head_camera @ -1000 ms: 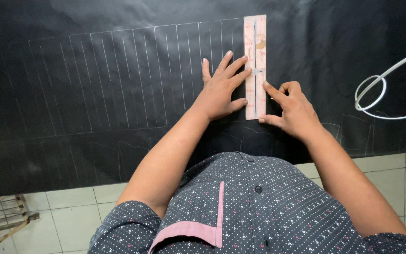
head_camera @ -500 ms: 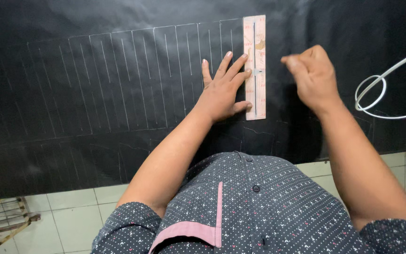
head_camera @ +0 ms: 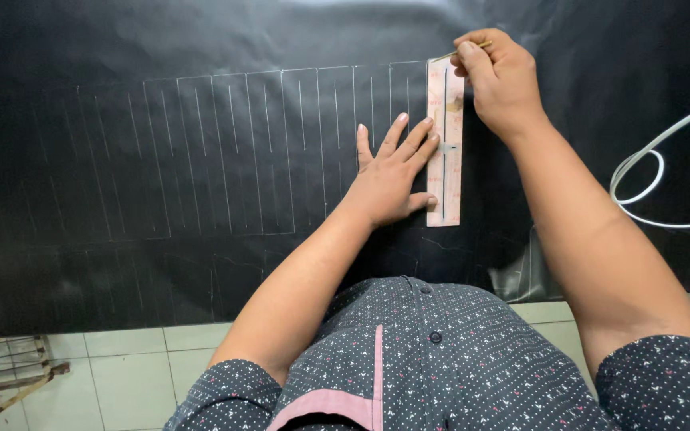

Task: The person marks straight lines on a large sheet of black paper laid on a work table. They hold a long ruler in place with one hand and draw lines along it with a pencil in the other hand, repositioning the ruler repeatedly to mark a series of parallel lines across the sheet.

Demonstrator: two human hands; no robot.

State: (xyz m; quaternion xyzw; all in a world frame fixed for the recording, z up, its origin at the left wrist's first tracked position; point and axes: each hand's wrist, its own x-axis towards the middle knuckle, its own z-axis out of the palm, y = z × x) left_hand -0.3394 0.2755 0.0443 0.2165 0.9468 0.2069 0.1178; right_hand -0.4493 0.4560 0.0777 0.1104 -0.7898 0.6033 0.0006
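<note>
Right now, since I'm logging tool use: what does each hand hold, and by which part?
The right hand pinches a thin marking stick near its rear end. The left hand grips nothing; its fingertips press flat on the ruler.

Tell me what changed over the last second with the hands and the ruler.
The right hand left the ruler's lower right edge and moved up to its top end, pinching a thin marking tool there. The left hand stayed spread flat, pressing the pink ruler on the black sheet; the ruler did not shift.
</note>
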